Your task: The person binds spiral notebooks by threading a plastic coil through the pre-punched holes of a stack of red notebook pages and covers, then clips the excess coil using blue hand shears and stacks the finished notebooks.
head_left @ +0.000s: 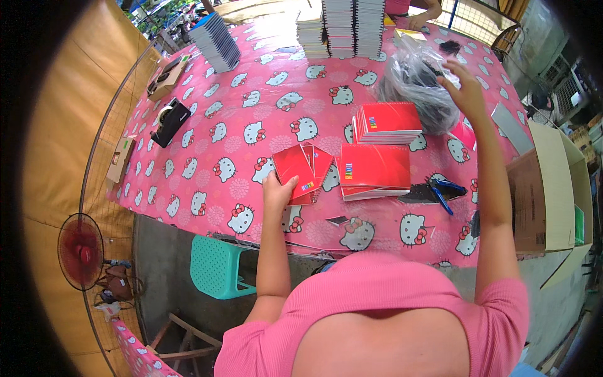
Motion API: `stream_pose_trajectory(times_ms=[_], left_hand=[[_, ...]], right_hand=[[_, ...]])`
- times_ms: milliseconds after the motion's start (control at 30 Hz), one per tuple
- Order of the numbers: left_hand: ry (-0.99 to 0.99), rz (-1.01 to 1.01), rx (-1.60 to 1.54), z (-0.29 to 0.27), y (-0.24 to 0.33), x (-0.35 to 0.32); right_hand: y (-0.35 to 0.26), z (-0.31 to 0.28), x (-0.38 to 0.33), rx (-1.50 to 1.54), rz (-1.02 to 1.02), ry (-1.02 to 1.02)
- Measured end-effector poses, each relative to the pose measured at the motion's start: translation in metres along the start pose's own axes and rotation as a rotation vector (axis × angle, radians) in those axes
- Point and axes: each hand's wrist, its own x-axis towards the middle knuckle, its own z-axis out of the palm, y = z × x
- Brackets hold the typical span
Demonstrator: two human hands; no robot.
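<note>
From where I stand, the person's left hand (276, 190) has hold of the near left edge of a fanned little batch of red notebooks (293, 168) on the pink patterned tabletop (245, 173), thumb lying across the top cover. The right hand (461, 85) is raised at the right side of a clear plastic bag (405, 81) with dark contents — its fingers and thumb parted, though I can't tell whether they touch the plastic.

Just right of the batch sits a red notebook stack (377, 164), with a second red stack (394, 118) right behind it, next to the bag. Blue-handled pliers (442, 198) lie to the right of the nearer stack. Tall spiral-bound piles (341, 28) stand at the far edge — and a black tape dispenser (171, 123) rests well off to the left.
</note>
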Motion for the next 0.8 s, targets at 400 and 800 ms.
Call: stream_pose_trajectory(times_ms=[400,800], left_hand=[[0.107,0.332,0.768,-0.006,0.073,0.003],[-0.731,0.557,0.506,0.075,0.23,-0.011]], right_hand=[[0.053,-0.07,-0.234,-0.575,0.793,-0.267],[0.043,-0.06,-0.249,-0.54,0.845,-0.364]])
